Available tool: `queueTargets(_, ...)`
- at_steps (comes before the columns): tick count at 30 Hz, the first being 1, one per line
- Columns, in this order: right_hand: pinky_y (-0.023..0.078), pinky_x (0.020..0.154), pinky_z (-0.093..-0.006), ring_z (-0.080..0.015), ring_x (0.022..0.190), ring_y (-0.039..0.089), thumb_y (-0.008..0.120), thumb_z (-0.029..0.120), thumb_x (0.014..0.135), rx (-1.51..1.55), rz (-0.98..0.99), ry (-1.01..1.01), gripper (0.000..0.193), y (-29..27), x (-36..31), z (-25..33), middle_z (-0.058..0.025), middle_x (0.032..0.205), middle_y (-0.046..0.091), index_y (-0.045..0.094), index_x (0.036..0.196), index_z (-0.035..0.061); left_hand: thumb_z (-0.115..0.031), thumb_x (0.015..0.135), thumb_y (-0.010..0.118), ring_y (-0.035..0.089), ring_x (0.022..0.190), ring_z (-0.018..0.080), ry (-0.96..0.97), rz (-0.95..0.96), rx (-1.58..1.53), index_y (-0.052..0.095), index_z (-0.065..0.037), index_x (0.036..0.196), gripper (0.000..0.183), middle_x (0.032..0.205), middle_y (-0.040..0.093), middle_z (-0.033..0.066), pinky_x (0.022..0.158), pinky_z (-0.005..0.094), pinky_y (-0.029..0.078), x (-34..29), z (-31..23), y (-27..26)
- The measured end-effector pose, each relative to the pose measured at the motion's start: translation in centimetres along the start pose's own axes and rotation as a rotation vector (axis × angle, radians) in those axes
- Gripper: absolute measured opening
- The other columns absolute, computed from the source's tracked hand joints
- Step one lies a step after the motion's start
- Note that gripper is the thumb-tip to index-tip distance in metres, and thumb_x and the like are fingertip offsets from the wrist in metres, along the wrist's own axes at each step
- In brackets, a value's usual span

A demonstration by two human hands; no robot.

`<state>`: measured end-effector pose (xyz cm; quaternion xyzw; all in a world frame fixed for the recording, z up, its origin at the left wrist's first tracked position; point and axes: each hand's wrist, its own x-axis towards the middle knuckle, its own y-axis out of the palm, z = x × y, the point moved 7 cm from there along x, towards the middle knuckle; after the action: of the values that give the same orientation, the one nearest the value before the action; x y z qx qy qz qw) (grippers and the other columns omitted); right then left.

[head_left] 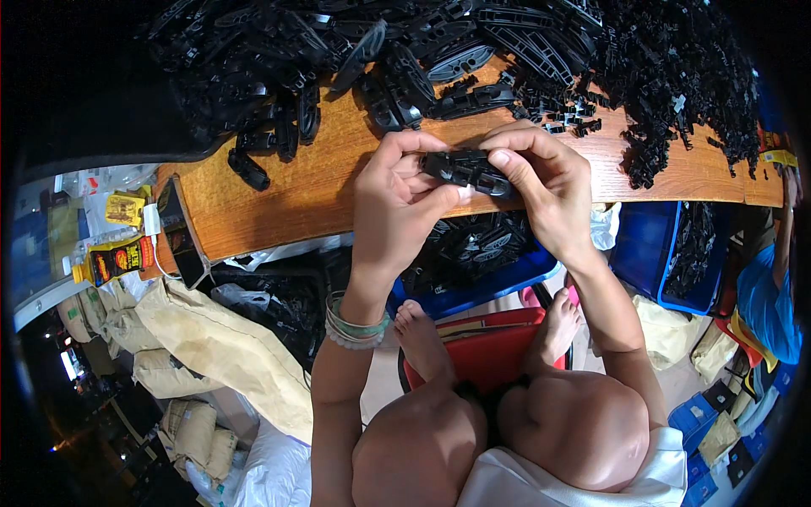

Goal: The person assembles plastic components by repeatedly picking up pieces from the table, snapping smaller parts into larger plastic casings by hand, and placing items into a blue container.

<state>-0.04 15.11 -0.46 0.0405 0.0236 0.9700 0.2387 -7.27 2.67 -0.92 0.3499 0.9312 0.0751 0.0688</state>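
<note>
Both of my hands grip one black plastic part (466, 169) over the front edge of a wooden table (296, 190). My left hand (397, 207) holds its left end with fingers curled under it. My right hand (545, 182) pinches its right end, thumb on top. A large heap of similar black plastic parts (338, 68) covers the table's far side, with smaller black pieces (676, 101) piled at the right.
Under the table a blue bin (481, 279) holds black parts, and another blue bin (676, 253) stands at the right. My feet rest on a red stool (486, 351). Tan sacks (211, 346) and a yellow bottle (114, 260) lie at the left. Another person's blue sleeve (764, 304) shows at the right.
</note>
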Motion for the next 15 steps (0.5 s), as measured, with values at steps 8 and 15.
queueTargets(8,0.045,0.066,-0.0259,-0.0131,0.075,0.058,0.060,0.003,0.083,-0.106,0.020,-0.134,0.007,-0.1,-0.3,1.2,-0.0080,0.086,0.062,0.061,0.088,-0.0026,0.012,0.074,0.060,0.067,0.076,0.0293,-0.068,0.033,-0.059,0.042,0.004,0.097,0.030,0.089,0.061,0.0246,0.069,0.0323,0.059,-0.2,-0.2,-0.2)
queueTargets(15,0.043,0.073,-0.0304,-0.0222,0.079,0.060,0.063,-0.002,0.075,-0.625,-0.024,-0.519,0.011,0.3,-1.4,3.9,-0.0096,0.088,0.062,0.060,0.086,0.0003,0.010,0.077,0.058,0.067,0.078,0.0296,-0.091,0.014,-0.099,0.042,0.004,0.097,0.026,0.090,0.061,0.0258,0.069,0.0323,0.059,-0.6,-0.2,-0.1)
